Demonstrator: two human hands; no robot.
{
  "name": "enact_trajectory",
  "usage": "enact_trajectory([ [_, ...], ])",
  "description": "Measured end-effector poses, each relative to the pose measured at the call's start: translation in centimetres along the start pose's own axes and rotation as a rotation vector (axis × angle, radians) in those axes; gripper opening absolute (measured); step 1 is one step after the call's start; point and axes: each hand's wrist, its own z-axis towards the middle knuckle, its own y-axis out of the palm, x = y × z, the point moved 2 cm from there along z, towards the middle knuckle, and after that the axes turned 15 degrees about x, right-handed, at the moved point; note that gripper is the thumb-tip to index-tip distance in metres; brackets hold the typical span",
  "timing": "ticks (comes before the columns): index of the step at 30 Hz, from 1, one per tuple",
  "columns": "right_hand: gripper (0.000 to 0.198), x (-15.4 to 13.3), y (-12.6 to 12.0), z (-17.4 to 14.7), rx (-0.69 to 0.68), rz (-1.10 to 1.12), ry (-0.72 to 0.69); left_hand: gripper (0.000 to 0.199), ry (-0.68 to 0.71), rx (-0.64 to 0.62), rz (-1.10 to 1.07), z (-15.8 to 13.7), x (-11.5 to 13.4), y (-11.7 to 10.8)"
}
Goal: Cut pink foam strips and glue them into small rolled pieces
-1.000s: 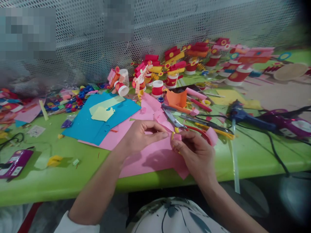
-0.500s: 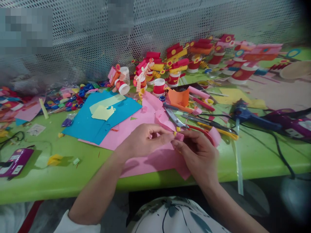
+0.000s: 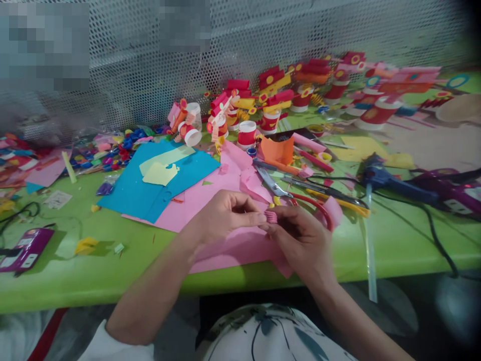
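Note:
A small pink accordion-folded paper strip [image 3: 271, 216] is pinched between my two hands, its narrow pleats showing. My left hand [image 3: 231, 215] grips its left side between thumb and forefinger. From the right, my right hand [image 3: 306, 238] holds the other side with thumb and fingers; the remaining fingers are curled. Both hands hover over a pink paper sheet [image 3: 221, 255] lying at the table's front edge. Just behind the hands lie scissors [image 3: 276, 185] with red handles and a curled pink paper piece [image 3: 253, 185].
Blue paper [image 3: 124, 190] lies left, with pale yellow scraps on it. A blue glue gun [image 3: 398, 183] with its cord and a utility knife [image 3: 330, 193] are on the right. Several decorated paper cups [image 3: 247, 134] stand behind. A purple device [image 3: 28, 250] sits at far left.
My hands have shifted slightly left, and the pink strip has turned a little, its pleats now lying more level. The view has moved slightly; the other things stay in place.

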Motion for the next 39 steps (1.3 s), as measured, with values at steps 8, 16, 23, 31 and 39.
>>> enact_trajectory([
  [8,0.028,-0.1,-0.1,0.6,0.023,0.118,0.207,0.026,0.121,0.11,0.19,-0.1,1.0,0.3],
  [16,0.025,-0.3,-0.3,0.4,0.028,0.093,0.193,0.051,0.232,0.207,0.254,0.7,0.2,-0.5],
  [23,0.024,-0.3,-0.1,0.3,0.043,-0.046,0.018,0.032,0.097,0.015,0.124,0.9,0.1,-0.2],
  [31,0.021,-0.7,-0.2,0.2,-0.061,-0.083,-0.049,0.018,0.104,-0.004,-0.011,1.2,-0.6,-0.2],
  [39,0.017,-0.4,-0.6,0.7,-0.058,0.022,-0.026,0.031,0.11,-0.049,0.084,0.6,-0.4,0.3],
])
